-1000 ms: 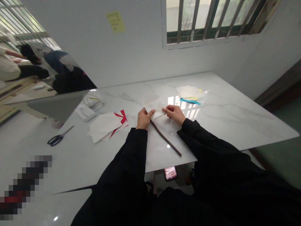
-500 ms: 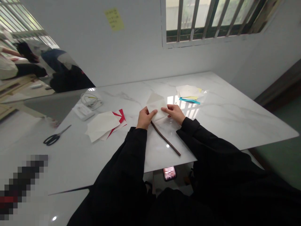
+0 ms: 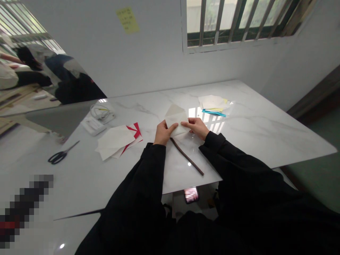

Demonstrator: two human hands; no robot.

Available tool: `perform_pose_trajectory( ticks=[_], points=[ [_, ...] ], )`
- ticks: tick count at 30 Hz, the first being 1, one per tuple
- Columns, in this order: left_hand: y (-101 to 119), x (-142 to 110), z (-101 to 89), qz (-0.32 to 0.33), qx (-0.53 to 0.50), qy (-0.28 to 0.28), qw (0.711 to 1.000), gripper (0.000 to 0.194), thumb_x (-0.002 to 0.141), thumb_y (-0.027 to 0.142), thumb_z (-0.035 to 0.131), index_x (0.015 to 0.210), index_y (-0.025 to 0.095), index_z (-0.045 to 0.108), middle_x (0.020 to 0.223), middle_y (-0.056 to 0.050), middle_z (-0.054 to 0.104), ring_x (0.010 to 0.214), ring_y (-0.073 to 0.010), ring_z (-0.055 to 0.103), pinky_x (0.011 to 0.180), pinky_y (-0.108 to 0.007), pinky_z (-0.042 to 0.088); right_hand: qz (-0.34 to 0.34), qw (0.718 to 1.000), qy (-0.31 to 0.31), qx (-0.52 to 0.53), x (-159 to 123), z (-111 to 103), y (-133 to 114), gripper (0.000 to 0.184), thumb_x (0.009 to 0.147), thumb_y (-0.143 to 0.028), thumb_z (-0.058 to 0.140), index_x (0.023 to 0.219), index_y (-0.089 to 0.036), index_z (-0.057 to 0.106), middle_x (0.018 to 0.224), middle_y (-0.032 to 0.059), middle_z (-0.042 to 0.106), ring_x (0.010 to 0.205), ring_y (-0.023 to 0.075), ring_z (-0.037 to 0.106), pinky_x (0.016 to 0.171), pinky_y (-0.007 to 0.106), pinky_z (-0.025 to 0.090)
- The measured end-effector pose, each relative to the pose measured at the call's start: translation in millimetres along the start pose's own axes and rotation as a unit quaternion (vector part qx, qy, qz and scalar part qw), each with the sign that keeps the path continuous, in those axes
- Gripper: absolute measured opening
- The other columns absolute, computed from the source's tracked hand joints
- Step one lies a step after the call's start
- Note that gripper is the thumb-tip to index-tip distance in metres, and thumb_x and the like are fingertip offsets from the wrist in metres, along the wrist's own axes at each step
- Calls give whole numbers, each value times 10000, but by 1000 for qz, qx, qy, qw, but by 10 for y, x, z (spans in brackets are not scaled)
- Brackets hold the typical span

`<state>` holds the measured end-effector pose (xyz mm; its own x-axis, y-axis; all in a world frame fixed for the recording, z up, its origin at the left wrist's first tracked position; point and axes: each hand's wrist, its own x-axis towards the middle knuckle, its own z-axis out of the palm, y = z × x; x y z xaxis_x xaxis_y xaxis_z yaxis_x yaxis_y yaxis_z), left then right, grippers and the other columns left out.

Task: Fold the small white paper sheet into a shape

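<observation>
Between my hands: a folded sheet of cream paper [image 3: 176, 120], at the middle of the marble table [image 3: 252, 120], with a paler flap rising toward 12 o'clock.

Left hand [image 3: 165, 133]: clamped on the paper's left side, thumb on top.

Right hand [image 3: 193, 128]: pinching the paper's right side, its fingers pointing toward my left hand.

Hands together: both on the same sheet and close, with a strip of paper showing between them. Black sleeves [image 3: 148, 184] cover both forearms.

Stick: a thin dark brown stick [image 3: 186, 157] lies on the table at 6 o'clock from the paper, slanting toward 5 o'clock, its upper end just beside my left hand.

At 9 o'clock: a loose pile of cream paper pieces [image 3: 113, 141] lies over red paper pieces [image 3: 136, 131], with the red showing at its far edge.

At 8 o'clock: black-handled scissors [image 3: 60, 157] lie near the table's left edge.

At 1 o'clock: a small stack of pale paper [image 3: 212, 102] sits on a teal paper strip [image 3: 214, 113].

At 10 o'clock: a coiled white cable [image 3: 101, 112] lies just beside a white box [image 3: 92, 125].

Straight ahead: a barred window [image 3: 236, 21] and, left of it, a yellow sticky note [image 3: 127, 20] on the wall.
</observation>
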<state>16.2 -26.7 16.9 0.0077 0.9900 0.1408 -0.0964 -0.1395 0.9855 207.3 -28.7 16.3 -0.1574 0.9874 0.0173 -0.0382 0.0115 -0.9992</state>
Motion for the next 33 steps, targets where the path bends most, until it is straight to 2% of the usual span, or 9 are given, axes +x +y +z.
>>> perform_pose_trajectory(
  ticks=[7,10,15,23,33],
  points=[
    [-49,29,-25,8,18,15,1000,549,631,444,944,1050,129,779,1062,-133,815,1007,-314,748,961,-445,576,-21,1000,13,15,21,9,15,503,730,-666,832,839,-195,694,747,4,658,635,122,549,527,228,442],
    [-64,36,-34,7,17,15,1000,561,625,450,950,1056,132,785,1066,-136,812,1005,-316,745,965,-448,572,-32,999,36,18,38,3,14,513,710,-669,842,801,-200,658,668,-29,582,579,107,486,523,241,422],
    [-51,32,-36,10,28,11,1000,552,632,468,945,1038,129,786,1062,-134,815,977,-310,740,923,-431,578,-42,998,41,18,48,0,3,530,671,-664,865,732,-206,605,611,-45,520,558,104,446,533,259,389],
    [-35,28,-22,8,22,2,1000,581,643,483,926,1065,120,761,1058,-123,813,952,-279,733,900,-407,572,-40,998,29,28,44,2,-9,593,605,-707,883,698,-209,575,604,-39,532,554,98,426,524,257,336],
    [-23,14,-25,2,13,6,1000,574,642,489,932,1054,124,767,1021,-111,805,924,-264,720,869,-380,563,-56,998,22,21,51,4,19,561,639,-694,878,693,-208,602,586,-38,516,544,104,416,517,268,320]
  ],
)
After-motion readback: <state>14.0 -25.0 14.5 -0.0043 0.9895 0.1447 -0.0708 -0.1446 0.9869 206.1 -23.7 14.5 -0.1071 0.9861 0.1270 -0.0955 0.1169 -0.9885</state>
